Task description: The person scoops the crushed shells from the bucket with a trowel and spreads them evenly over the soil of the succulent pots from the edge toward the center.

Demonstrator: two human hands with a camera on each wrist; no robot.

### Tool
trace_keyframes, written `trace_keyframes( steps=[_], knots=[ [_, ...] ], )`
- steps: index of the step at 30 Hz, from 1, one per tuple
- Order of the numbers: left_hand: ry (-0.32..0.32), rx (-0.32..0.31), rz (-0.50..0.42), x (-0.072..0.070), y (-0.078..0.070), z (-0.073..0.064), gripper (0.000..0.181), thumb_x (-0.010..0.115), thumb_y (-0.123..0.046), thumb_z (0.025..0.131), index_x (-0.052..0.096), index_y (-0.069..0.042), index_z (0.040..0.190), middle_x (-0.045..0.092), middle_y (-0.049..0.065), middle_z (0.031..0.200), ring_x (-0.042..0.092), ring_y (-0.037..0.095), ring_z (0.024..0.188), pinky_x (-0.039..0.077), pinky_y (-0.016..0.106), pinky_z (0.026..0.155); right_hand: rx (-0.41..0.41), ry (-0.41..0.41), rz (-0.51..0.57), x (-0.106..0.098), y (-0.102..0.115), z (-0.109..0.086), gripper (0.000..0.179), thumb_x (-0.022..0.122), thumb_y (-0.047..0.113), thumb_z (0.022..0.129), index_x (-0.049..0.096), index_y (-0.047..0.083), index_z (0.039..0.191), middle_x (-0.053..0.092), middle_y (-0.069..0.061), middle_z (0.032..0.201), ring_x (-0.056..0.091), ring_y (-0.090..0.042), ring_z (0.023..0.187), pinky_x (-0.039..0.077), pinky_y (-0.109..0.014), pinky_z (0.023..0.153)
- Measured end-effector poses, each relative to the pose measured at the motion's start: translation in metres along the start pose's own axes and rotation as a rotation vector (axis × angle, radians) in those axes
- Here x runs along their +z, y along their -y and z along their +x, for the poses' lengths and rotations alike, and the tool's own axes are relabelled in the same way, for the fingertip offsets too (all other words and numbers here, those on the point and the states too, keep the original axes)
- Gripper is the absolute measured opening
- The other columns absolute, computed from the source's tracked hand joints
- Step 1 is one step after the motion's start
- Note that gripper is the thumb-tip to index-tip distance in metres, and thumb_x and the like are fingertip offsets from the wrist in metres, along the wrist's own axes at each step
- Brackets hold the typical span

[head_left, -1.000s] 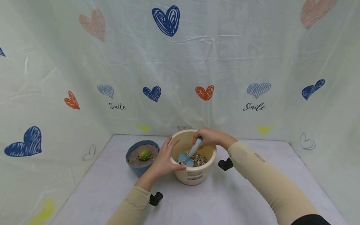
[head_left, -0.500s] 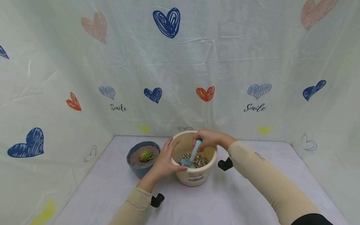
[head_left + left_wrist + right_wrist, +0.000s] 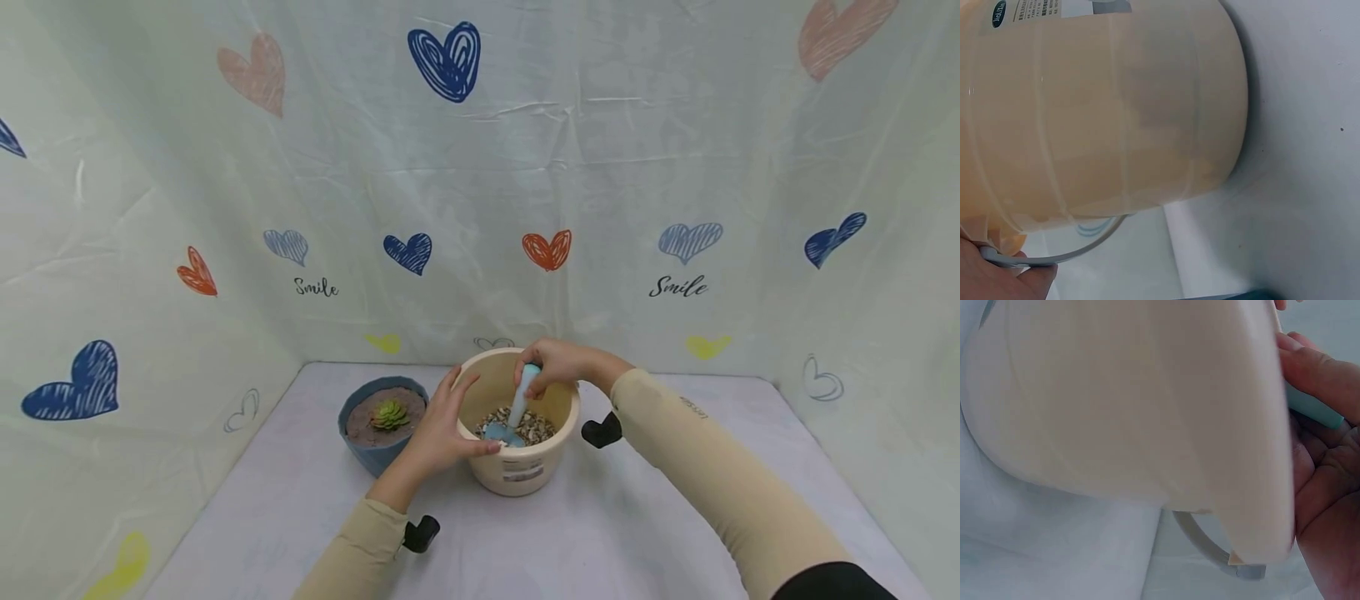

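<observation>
A cream plastic bucket [image 3: 516,477] stands on the table, its bottom covered with small mixed pebbles [image 3: 536,427]. My left hand [image 3: 441,425] holds its left rim, thumb over the near edge; the left wrist view shows fingers at the bucket's grey carrying handle [image 3: 1079,251]. Reaching over the right rim, my right hand [image 3: 557,367] grips the pale blue handle of a small garden trowel [image 3: 519,400]. The trowel's blade points down, partly sunk in the pebbles near the front wall. In the right wrist view, the bucket wall [image 3: 1135,406] hides most of the trowel.
Left of the bucket, close behind my left forearm, stands a blue-grey pot [image 3: 369,454] with brownish soil and a green succulent [image 3: 389,414]. A white cloth [image 3: 540,550] covers the table. Heart-printed curtains [image 3: 480,167] enclose its back and sides.
The trowel's blade showed more fully a second ago and has since gone lower into the pebbles, its handle more upright. In the last half second my right hand rose slightly. My left hand stays on the rim.
</observation>
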State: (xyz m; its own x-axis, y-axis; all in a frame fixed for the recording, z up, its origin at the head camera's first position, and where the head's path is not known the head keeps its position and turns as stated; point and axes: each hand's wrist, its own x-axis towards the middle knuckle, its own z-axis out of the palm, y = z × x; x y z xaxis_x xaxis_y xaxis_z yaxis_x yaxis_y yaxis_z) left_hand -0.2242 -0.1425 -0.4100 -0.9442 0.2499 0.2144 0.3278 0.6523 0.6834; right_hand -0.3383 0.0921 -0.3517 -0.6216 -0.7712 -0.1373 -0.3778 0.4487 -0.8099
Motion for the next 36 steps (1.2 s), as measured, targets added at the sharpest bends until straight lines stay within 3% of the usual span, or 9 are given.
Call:
trace_keyframes(
  steps=[7,14,22,36],
  knots=[
    [-0.007,-0.013,0.01,0.002,0.001,-0.001,0.105,0.089,-0.04,0.067,0.032,-0.02,0.153,0.008,0.013,0.161,0.013,0.045,0.143,0.027,0.069,0.102,0.026,-0.044,0.081,-0.006,-0.008,-0.011,0.011,0.072,-0.003,0.084,0.068,-0.001,0.094,0.068,-0.008,0.079,0.066,-0.018,0.07,0.057,-0.037,0.069],
    [-0.026,-0.023,0.011,0.001,-0.001,-0.001,0.108,0.09,-0.042,0.065,0.032,-0.02,0.153,0.009,0.012,0.162,0.014,0.045,0.143,0.027,0.07,0.101,0.07,-0.121,0.191,-0.012,-0.012,-0.023,0.015,0.073,0.0,0.085,0.068,-0.001,0.098,0.069,-0.011,0.081,0.067,-0.019,0.071,0.056,-0.032,0.067],
    [-0.024,-0.014,0.01,0.0,-0.001,-0.001,0.109,0.09,-0.043,0.065,0.031,-0.019,0.154,0.009,0.011,0.162,0.014,0.044,0.143,0.026,0.068,0.103,0.043,-0.195,0.274,-0.014,-0.02,-0.04,0.015,0.072,-0.001,0.086,0.066,-0.004,0.099,0.07,-0.011,0.079,0.066,-0.016,0.069,0.055,-0.03,0.066],
    [-0.033,-0.014,0.007,0.003,-0.001,0.001,0.111,0.089,-0.047,0.064,0.029,-0.019,0.154,0.01,0.013,0.161,0.015,0.045,0.142,0.027,0.069,0.102,0.036,-0.284,0.371,-0.008,-0.034,-0.063,0.018,0.069,-0.001,0.088,0.063,-0.009,0.103,0.068,-0.014,0.082,0.066,-0.018,0.07,0.057,-0.036,0.072]
  ],
)
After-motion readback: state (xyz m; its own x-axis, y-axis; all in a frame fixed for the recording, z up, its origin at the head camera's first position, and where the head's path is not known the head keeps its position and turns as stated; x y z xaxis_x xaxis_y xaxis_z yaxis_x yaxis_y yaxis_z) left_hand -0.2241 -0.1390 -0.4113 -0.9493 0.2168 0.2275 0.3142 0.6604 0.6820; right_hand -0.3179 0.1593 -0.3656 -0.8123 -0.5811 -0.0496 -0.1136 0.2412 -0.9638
